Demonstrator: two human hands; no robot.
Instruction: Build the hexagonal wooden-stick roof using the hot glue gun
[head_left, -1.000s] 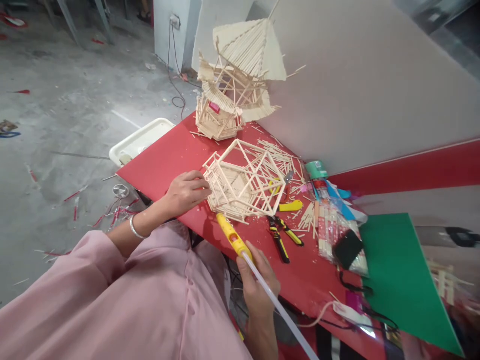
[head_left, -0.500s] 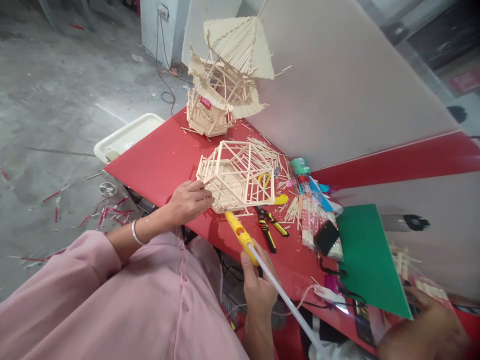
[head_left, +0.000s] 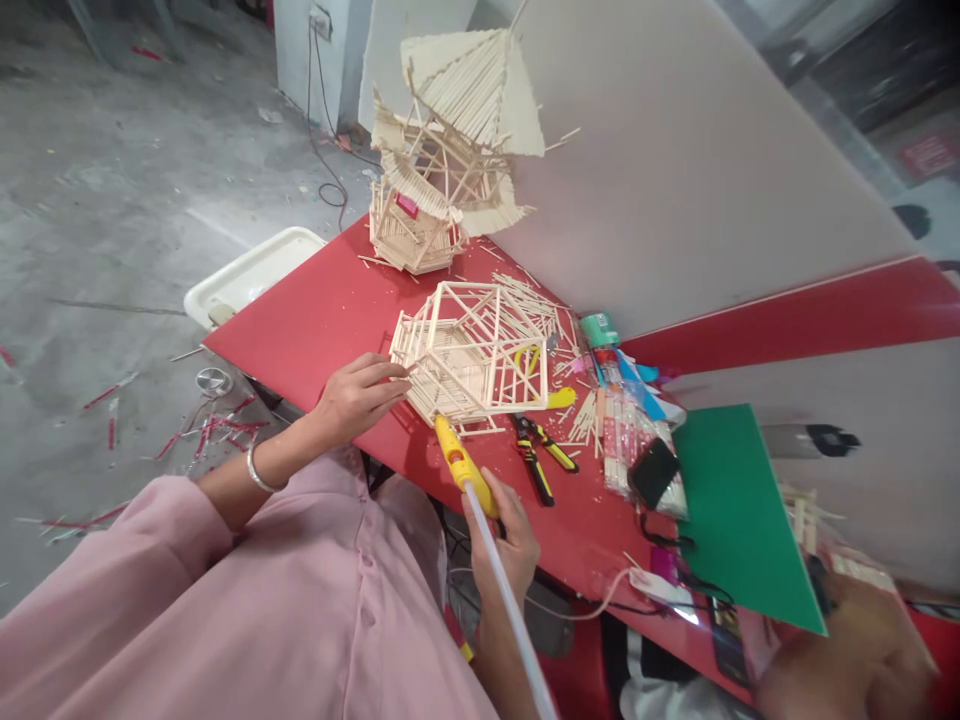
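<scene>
A frame of thin wooden sticks, with a slatted floor and open lattice sides, rests on the red table. At its near left corner is my left hand, the fingers pinched together; whatever is between the fingertips is too small to make out. My right hand is closed around a yellow glue gun, its nozzle at the frame's near lower edge. Out of the gun's back runs a long whitish glue stick towards me. Yellow-and-black pliers lie right of the frame.
A roofed stick model stands at the table's far end. Loose sticks lie behind the frame. Bagged sticks, a black object and a green board are to the right. Another person's blurred hand is at lower right.
My right hand has moved left and slightly up with the glue gun, bringing the nozzle to the frame's edge. My left hand has drawn back slightly left along the corner.
</scene>
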